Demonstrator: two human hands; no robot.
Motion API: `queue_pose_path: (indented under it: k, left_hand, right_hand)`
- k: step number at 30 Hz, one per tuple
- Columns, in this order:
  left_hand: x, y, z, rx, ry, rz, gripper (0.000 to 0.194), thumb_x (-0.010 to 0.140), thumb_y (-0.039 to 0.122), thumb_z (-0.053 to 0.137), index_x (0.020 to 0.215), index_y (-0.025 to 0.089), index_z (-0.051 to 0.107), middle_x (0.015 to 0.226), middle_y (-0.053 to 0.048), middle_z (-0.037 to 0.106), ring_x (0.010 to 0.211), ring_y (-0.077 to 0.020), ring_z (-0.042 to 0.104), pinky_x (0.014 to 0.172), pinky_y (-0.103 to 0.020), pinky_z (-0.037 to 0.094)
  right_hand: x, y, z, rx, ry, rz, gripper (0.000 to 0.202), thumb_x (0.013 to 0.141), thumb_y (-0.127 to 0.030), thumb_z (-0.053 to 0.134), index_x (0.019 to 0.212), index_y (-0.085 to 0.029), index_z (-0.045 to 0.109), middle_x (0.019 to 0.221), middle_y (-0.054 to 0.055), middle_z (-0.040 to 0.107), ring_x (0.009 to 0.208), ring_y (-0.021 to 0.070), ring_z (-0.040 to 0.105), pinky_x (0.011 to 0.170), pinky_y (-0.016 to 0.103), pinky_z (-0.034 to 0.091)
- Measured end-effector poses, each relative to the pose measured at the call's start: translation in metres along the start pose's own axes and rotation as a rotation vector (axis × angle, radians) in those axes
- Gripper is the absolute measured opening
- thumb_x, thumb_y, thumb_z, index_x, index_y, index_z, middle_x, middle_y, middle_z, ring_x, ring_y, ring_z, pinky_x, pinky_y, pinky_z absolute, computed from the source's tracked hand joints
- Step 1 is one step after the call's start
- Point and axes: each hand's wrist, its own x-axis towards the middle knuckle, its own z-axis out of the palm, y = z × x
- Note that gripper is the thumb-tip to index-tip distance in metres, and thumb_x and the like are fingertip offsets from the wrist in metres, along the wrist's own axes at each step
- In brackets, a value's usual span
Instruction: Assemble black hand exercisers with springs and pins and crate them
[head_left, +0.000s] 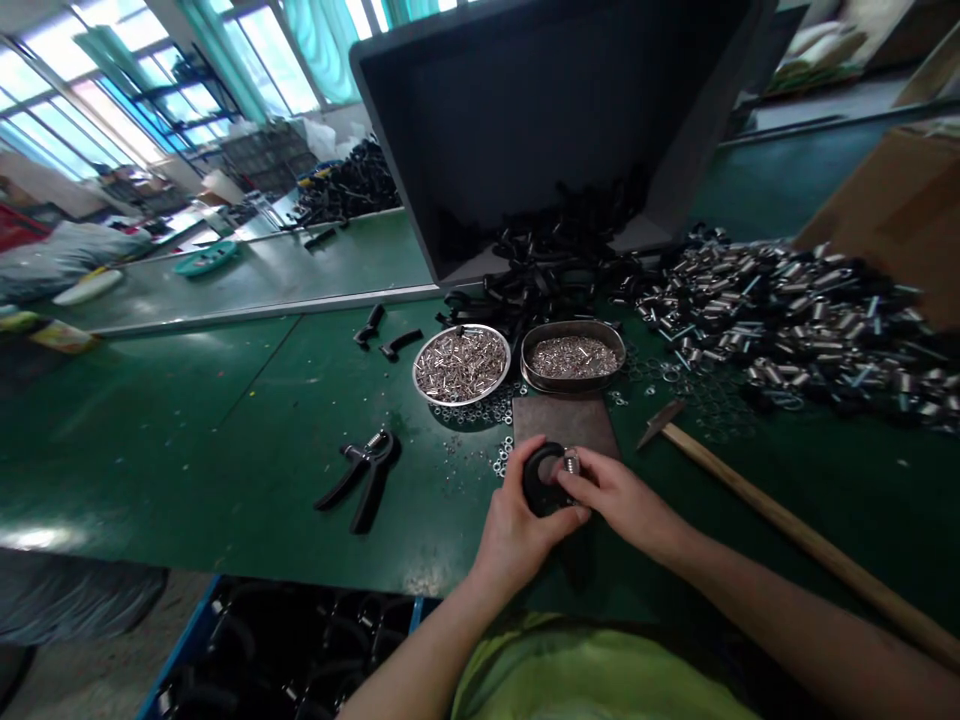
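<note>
Working a coil spring (pixel 571 461) against a black curved part (pixel 534 482) looks like the step in hand, just below the center of the frame. The left hand (pixel 511 530) wraps the black curved part, its thumb and fingers bent around opposite sides. The right hand (pixel 626 503) closes in from the right, fingers pressed together and seemingly pinching the coil spring; the exact contact is too small to tell. Both pieces are at the near edge of a flat metal plate (pixel 566 420) on the green bench (pixel 247 430). A hammer (pixel 757 498) lies to the right, and a two-handled spring tool (pixel 369 500) rests at left, untouched. Judging from this pose, the next move calls for a steady left hold and fine control in the right fingers, keeping the spring lined up.
</note>
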Motion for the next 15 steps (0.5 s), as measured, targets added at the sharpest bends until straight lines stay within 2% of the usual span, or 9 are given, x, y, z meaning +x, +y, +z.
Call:
queue_pose_path:
  k: [2, 3, 6, 9, 12, 15]
  left_hand:
    - [-0.003, -0.007, 0.003, -0.02, 0.06, 0.007, 0.075, 0.064, 0.025, 0.077, 0.129, 0.026, 0.039, 0.116, -0.002, 0.06, 0.104, -0.019, 0.059, 0.092, -0.032, 0.046]
    - [-0.004, -0.01, 0.003, -0.014, 0.06, 0.019, 0.074, 0.064, 0.026, 0.077, 0.128, 0.026, 0.04, 0.117, -0.002, 0.06, 0.105, -0.0192, 0.059, 0.092, -0.032, 0.046]
    - [-0.005, -0.016, 0.0, 0.018, -0.002, 0.069, 0.075, 0.062, 0.026, 0.078, 0.127, 0.024, 0.04, 0.112, -0.002, 0.061, 0.101, -0.0191, 0.06, 0.09, -0.032, 0.047]
    - [-0.003, -0.018, -0.002, 0.046, -0.07, 0.103, 0.073, 0.06, 0.019, 0.076, 0.125, 0.024, 0.041, 0.108, -0.001, 0.063, 0.094, -0.0176, 0.062, 0.085, -0.029, 0.049]
    - [0.005, -0.023, 0.002, 0.053, -0.108, 0.089, 0.072, 0.06, 0.015, 0.074, 0.124, 0.024, 0.041, 0.105, 0.0, 0.064, 0.089, -0.0163, 0.063, 0.081, -0.027, 0.049]
    - [0.021, -0.028, 0.005, 0.095, -0.122, 0.055, 0.074, 0.061, 0.021, 0.077, 0.125, 0.024, 0.041, 0.104, -0.001, 0.064, 0.089, -0.017, 0.063, 0.08, -0.028, 0.049]
  right_hand:
    - [-0.002, -0.002, 0.004, -0.205, 0.096, -0.017, 0.022, 0.087, -0.039, 0.046, 0.08, -0.019, 0.051, 0.08, 0.005, 0.061, 0.078, 0.019, 0.058, 0.07, 0.03, 0.043]
    - [-0.003, -0.004, 0.006, -0.298, 0.097, -0.022, 0.02, 0.088, -0.037, 0.044, 0.079, -0.019, 0.049, 0.08, 0.005, 0.061, 0.078, 0.0192, 0.058, 0.069, 0.03, 0.042]
    - [-0.007, -0.009, 0.007, -0.517, 0.01, -0.046, 0.017, 0.09, -0.032, 0.041, 0.084, -0.019, 0.05, 0.084, 0.008, 0.063, 0.081, 0.021, 0.061, 0.069, 0.031, 0.042]
    - [-0.008, -0.012, 0.008, -0.715, -0.052, -0.053, 0.018, 0.091, -0.028, 0.038, 0.09, -0.016, 0.053, 0.089, 0.012, 0.065, 0.083, 0.0229, 0.063, 0.07, 0.032, 0.042]
    - [-0.002, -0.009, 0.005, -0.782, -0.036, -0.014, 0.022, 0.093, -0.027, 0.036, 0.094, -0.015, 0.054, 0.092, 0.013, 0.067, 0.084, 0.0221, 0.064, 0.071, 0.031, 0.042]
    - [0.012, -0.005, -0.01, -0.865, -0.072, 0.023, 0.029, 0.094, -0.033, 0.037, 0.094, -0.014, 0.058, 0.093, 0.013, 0.069, 0.085, 0.023, 0.065, 0.071, 0.031, 0.043]
